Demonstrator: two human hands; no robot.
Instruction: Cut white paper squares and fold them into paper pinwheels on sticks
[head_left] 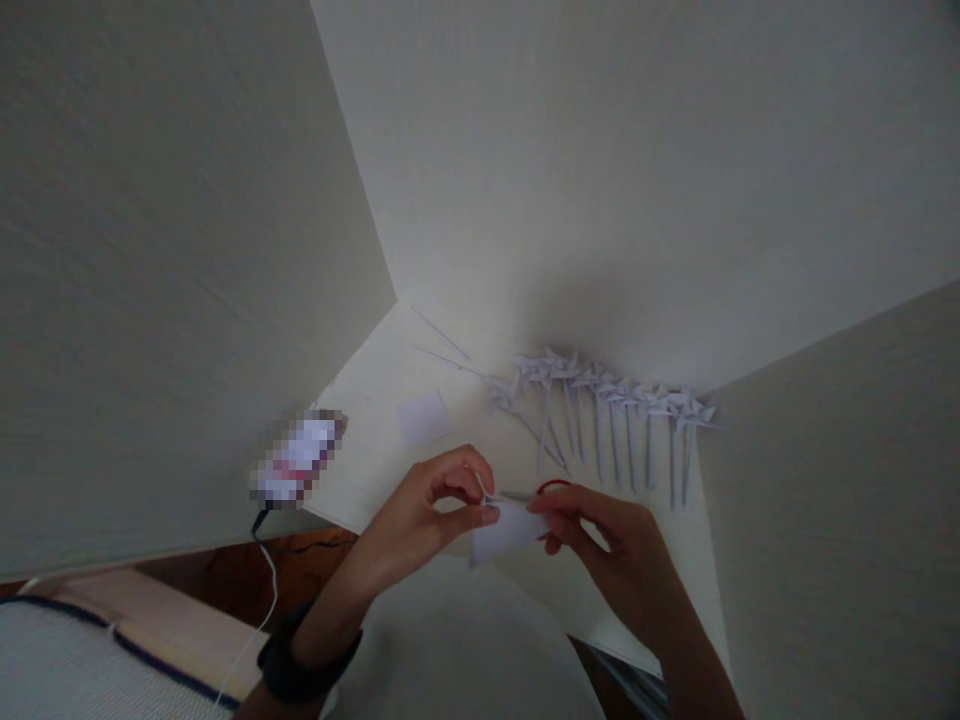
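Observation:
A small white piece of paper (504, 535) is stretched between my two hands, close to my body. My left hand (442, 500) pinches its upper left corner between thumb and finger. The fingers of my right hand (589, 520) close on its upper right edge. Just behind the paper are scissors with a red handle (555, 486); whether they lie on the table or touch my right hand, I cannot tell. Farther back, a row of white paper pinwheels (615, 385) on thin sticks lies side by side. A square of white paper (424, 418) rests beyond my left hand.
Two loose thin sticks (441, 333) lie near the back left corner of the white table (367, 400). A phone (300, 460) with a cable (271, 580) leans at the left edge. Walls enclose the back and both sides.

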